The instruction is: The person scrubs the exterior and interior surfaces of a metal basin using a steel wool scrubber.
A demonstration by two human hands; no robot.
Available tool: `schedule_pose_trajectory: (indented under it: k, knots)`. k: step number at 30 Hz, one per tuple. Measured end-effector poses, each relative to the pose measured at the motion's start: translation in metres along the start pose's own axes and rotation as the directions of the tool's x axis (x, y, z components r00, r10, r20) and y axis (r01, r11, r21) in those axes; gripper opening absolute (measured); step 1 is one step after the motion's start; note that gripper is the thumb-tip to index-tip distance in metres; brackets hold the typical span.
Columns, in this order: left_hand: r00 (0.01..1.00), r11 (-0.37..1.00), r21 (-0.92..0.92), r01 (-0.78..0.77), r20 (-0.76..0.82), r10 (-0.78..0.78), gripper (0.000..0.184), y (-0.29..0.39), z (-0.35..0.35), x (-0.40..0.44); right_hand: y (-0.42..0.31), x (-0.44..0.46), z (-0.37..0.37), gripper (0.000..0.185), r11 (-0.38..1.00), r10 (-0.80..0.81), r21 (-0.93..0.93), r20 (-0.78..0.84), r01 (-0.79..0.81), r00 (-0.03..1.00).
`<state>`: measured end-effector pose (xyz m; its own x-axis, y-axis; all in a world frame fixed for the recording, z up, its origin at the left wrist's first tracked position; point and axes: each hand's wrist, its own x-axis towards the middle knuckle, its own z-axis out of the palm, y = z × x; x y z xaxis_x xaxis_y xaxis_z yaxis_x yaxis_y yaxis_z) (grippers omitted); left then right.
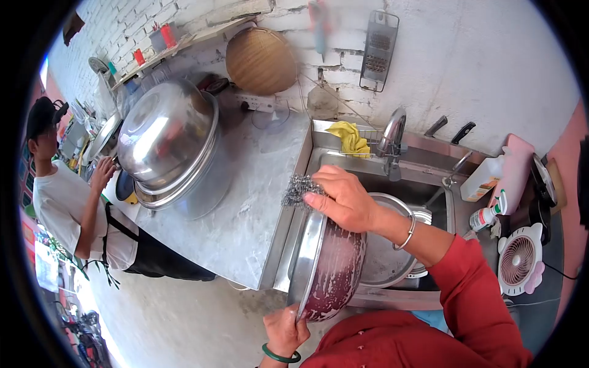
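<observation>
My right hand (343, 199) is closed on a steel wool scrubber (299, 190), which sits at the upper rim of a tilted metal basin. The basin (334, 270) has a dark red outer side streaked with white suds and a shiny metal rim. At its lower edge, my left hand (287, 331) grips that rim, fingers partly hidden. The basin is held on edge over the front left of the sink (423, 165). Inside the sink, partly behind my right arm, lies a round metal pan (383, 264).
A faucet (392, 132) and a yellow cloth (350, 138) are at the sink's back. Large steel bowls (169, 132) stand on the grey counter (251, 208). Bottles (485, 178) and a small fan (518, 260) are at right. Another person (80, 208) stands at left.
</observation>
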<state>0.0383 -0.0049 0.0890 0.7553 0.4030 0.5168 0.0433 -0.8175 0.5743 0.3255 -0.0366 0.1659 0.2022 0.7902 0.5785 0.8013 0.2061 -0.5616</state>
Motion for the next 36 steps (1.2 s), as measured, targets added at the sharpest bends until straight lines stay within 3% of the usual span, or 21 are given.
schedule_pose_trajectory:
  k: [3, 6, 8, 11, 13, 14, 16, 17, 18, 19, 20, 22, 24, 26, 27, 28, 30, 31, 32, 34, 36]
  knots:
    - [0.996, 0.995, 0.046, 0.089, -0.003, -0.089, 0.014, 0.004, 0.008, 0.019, -0.067, -0.009, 0.009, 0.022, 0.947, -0.287, -0.176, -0.078, 0.27, 0.955]
    - [0.994, 0.996, 0.034, -0.081, 0.077, 0.079, 0.008, 0.0, 0.004, 0.031, -0.093, -0.043, 0.04, 0.015, 0.901, -0.355, -0.266, 0.005, 0.344, 0.935]
    - [0.998, 0.997, 0.052, -0.064, 0.013, 0.063, 0.005, 0.004, 0.006, 0.034, -0.095, -0.049, 0.042, 0.019, 0.869, -0.357, -0.352, 0.041, 0.348, 0.933]
    - [0.999, 0.996, 0.084, -0.017, 0.038, 0.014, 0.005, -0.009, 0.001, 0.013, -0.081, -0.038, 0.037, 0.014, 0.885, -0.421, -0.209, 0.017, 0.415, 0.907]
    - [1.0, 0.998, 0.068, -0.016, 0.002, 0.015, 0.005, -0.003, -0.006, 0.02, -0.063, -0.013, 0.009, 0.025, 0.939, -0.279, -0.231, -0.08, 0.254, 0.957]
    - [1.0, 0.998, 0.065, -0.01, -0.002, 0.01, 0.005, -0.008, -0.005, 0.014, -0.041, -0.006, -0.002, 0.031, 0.97, -0.206, -0.142, -0.062, 0.196, 0.977]
    - [0.993, 0.942, 0.315, -0.116, 0.016, 0.117, 0.008, -0.017, -0.004, -0.014, -0.002, 0.001, -0.006, 0.041, 0.997, -0.077, 0.005, -0.018, 0.077, 0.997]
    - [0.998, 0.975, 0.222, 0.027, 0.05, -0.039, 0.011, -0.017, -0.003, -0.023, 0.011, 0.003, -0.004, 0.045, 0.998, -0.025, 0.061, 0.002, 0.025, 1.0]
    - [0.997, 0.975, 0.219, 0.033, 0.054, -0.046, 0.011, -0.02, -0.003, -0.027, 0.024, 0.005, -0.004, 0.045, 0.998, -0.018, 0.064, 0.008, 0.017, 1.0]
    - [0.999, 0.973, 0.23, 0.003, 0.034, -0.011, 0.013, -0.024, -0.005, -0.029, 0.038, 0.008, -0.003, 0.047, 0.96, 0.199, 0.187, 0.064, -0.208, 0.978]
    - [1.0, 0.97, 0.243, -0.027, 0.014, 0.025, 0.015, -0.029, -0.007, -0.031, 0.053, 0.009, -0.001, 0.05, 0.859, 0.396, 0.292, 0.145, -0.421, 0.907]
    - [0.993, 0.951, 0.288, -0.108, -0.015, 0.117, 0.015, -0.039, -0.011, -0.038, 0.088, 0.004, 0.012, 0.054, 0.681, 0.444, 0.552, 0.21, -0.481, 0.871]
    - [0.973, 0.924, 0.329, -0.194, -0.054, 0.223, 0.014, -0.044, -0.014, -0.041, 0.133, -0.015, 0.038, 0.053, 0.606, 0.48, 0.608, 0.234, -0.513, 0.845]
    - [0.98, 0.943, 0.285, -0.17, -0.05, 0.192, 0.012, -0.041, -0.014, -0.043, 0.168, -0.032, 0.06, 0.05, 0.225, 0.494, 0.809, 0.386, -0.543, 0.779]
    - [0.985, 0.955, 0.258, -0.147, -0.044, 0.164, 0.011, -0.038, -0.013, -0.04, 0.165, -0.029, 0.057, 0.047, 0.213, 0.451, 0.816, 0.405, -0.537, 0.795]
    - [0.99, 0.966, 0.225, -0.126, -0.039, 0.138, 0.01, -0.034, -0.013, -0.036, 0.164, -0.024, 0.055, 0.047, 0.222, 0.443, 0.817, 0.402, -0.532, 0.801]
    - [0.997, 0.986, 0.157, -0.063, -0.032, 0.069, 0.009, -0.025, -0.016, -0.025, 0.146, -0.013, 0.05, 0.046, 0.363, 0.587, 0.705, 0.335, -0.609, 0.737]
    - [0.999, 0.993, 0.111, -0.029, -0.032, 0.033, 0.008, -0.021, -0.017, -0.016, 0.131, -0.005, 0.042, 0.047, 0.453, 0.581, 0.676, 0.271, -0.581, 0.768]
    - [0.999, 0.998, 0.061, 0.006, -0.038, -0.004, 0.007, -0.016, -0.019, -0.007, 0.111, 0.005, 0.033, 0.047, 0.458, 0.573, 0.676, 0.272, -0.578, 0.773]
    - [0.996, 0.997, -0.009, 0.073, -0.045, -0.073, 0.006, -0.009, -0.017, 0.011, 0.071, 0.022, 0.018, 0.046, 0.81, 0.452, 0.357, 0.126, -0.465, 0.883]
    - [0.993, 0.993, 0.042, 0.111, -0.055, -0.109, 0.008, -0.003, -0.009, 0.025, 0.023, 0.029, 0.007, 0.042, 0.995, 0.092, -0.043, 0.021, -0.091, 0.995]
